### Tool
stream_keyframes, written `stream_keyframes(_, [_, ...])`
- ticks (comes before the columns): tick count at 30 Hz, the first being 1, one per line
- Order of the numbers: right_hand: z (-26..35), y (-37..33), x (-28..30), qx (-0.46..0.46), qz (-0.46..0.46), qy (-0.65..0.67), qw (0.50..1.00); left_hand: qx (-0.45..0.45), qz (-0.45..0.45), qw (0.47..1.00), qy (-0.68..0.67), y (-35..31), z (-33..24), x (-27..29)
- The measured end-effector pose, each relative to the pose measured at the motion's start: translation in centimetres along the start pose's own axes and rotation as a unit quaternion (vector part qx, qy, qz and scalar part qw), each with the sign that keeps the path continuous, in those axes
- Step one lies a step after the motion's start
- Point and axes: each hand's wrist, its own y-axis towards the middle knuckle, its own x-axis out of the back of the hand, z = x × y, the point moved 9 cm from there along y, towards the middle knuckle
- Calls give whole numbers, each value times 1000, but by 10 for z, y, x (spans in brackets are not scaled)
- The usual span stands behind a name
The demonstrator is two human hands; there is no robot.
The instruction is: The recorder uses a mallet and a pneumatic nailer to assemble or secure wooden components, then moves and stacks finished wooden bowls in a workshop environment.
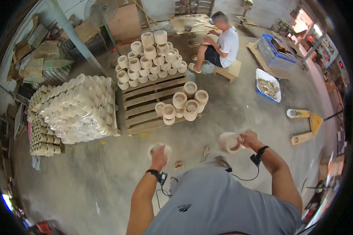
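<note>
My left hand (159,156) grips a pale, round, hollow pot (150,150) by its rim, low in front of me. To the right, my right hand (248,138) is closed on the wall of a second pale hollow pot (226,141), whose round opening faces up and toward the hand. Both pots are off the floor, one on each side of my body. Beyond them, a wooden slatted pallet (147,111) carries a small cluster of similar pots (191,107) at its near right corner. A taller stack of pots (147,62) covers its far part.
Plastic-wrapped stacked pots (80,107) stand left of the pallet. A person (228,43) sits on a low wooden stool (232,70) ahead, handling a pale piece. At right are a scrap-filled tub (268,87), a blue crate (276,55) and a yellow pallet jack (314,123). A slanted post (76,37) rises at far left.
</note>
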Motion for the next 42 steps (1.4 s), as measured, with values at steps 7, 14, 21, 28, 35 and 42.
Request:
stream_keyframes(7, [31, 237, 60, 265, 19, -33, 964, 130, -74, 987, -60, 171, -70, 18])
stream_keyframes(14, [106, 385, 56, 592, 23, -252, 765, 51, -22, 997, 50, 292, -135, -27])
stream_keyframes(21, [156, 472, 29, 622, 94, -212, 748, 2, -33, 997, 65, 376, -166, -57])
stream_keyframes(28, [169, 508, -12, 662, 93, -262, 696, 53, -57, 996, 36, 420, -141, -81])
stream_keyframes(35, [162, 515, -7, 651, 112, -243, 710, 73, -19, 995, 63, 420, -141, -94])
stream_keyframes(42, [163, 518, 7, 666, 62, -204, 714, 81, 24, 996, 41, 405, -144, -97])
